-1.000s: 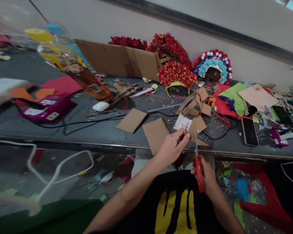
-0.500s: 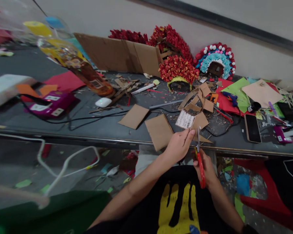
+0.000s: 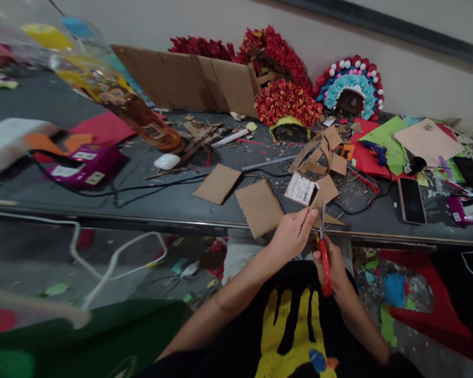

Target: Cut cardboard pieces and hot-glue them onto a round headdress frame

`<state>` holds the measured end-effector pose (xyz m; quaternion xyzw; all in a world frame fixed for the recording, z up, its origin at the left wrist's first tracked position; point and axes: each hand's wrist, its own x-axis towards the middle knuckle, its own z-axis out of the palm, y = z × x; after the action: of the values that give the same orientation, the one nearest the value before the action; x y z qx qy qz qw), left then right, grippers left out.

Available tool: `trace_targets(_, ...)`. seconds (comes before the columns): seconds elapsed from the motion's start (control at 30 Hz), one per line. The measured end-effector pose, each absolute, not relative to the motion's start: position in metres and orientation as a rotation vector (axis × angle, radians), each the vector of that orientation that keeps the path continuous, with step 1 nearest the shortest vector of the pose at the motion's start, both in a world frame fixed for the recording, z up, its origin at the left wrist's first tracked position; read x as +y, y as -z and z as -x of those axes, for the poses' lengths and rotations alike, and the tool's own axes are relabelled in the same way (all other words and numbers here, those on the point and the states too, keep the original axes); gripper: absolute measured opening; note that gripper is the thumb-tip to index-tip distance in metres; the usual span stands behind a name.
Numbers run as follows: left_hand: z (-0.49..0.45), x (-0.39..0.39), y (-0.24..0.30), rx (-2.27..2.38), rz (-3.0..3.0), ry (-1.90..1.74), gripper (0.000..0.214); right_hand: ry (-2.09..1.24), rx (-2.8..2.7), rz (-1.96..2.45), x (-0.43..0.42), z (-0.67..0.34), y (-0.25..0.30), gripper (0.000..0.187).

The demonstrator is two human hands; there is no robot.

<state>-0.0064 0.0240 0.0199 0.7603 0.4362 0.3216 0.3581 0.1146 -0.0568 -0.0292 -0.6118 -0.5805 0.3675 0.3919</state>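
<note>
At the table's front edge, my left hand (image 3: 294, 232) pinches a small piece of brown cardboard (image 3: 318, 201) between thumb and fingers. My right hand (image 3: 336, 262) is wrapped round the red handles of a pair of scissors (image 3: 325, 269). The blades point away from me, close beside my left fingertips and against the cardboard; how far apart they are is hard to tell. Two flat cardboard pieces, one nearer (image 3: 259, 208) and one farther (image 3: 217, 184), lie left of my hands. A white printed label (image 3: 300, 188) sits just beyond my fingers.
Curled cardboard strips (image 3: 319, 152) lie beyond my hands. Right are a phone (image 3: 412, 200), a blue glue gun (image 3: 376, 151) and coloured sheets. Red flowered headpieces (image 3: 287, 104) stand near the wall. Left are a leaning bottle (image 3: 142, 118), purple box (image 3: 89, 165) and black cable. Another person's arm (image 3: 35, 304) shows lower left.
The view has shifted slightly. My hands keep nearly the same hold on the cardboard and scissors. The other person's arm at lower left reaches a little farther into view.
</note>
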Motion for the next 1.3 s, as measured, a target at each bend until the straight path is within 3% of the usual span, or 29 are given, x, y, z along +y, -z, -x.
trace_targets(0.2, 0.005, 0.020, -0.015, 1.160, -1.916, -0.856, 0.036, -0.825, -1.452, 1.729, -0.054, -0.105, 0.027, 0.026)
trace_targets(0.53, 0.014, 0.030, -0.021, 1.087, -2.040, -0.749, 0.032, -0.988, -1.489, 1.601, -0.049, -0.111, 0.020, 0.027)
trace_targets(0.93, 0.014, 0.029, -0.032, 1.049, -1.872, -0.784, 0.037, -0.717, -1.513, 1.745, -0.041, -0.109, 0.012, 0.025)
trace_targets(1.3, 0.013, 0.029, -0.032, 0.930, -1.925, -0.754, 0.033, -0.870, -1.398, 1.645, -0.039, -0.109, 0.016, 0.029)
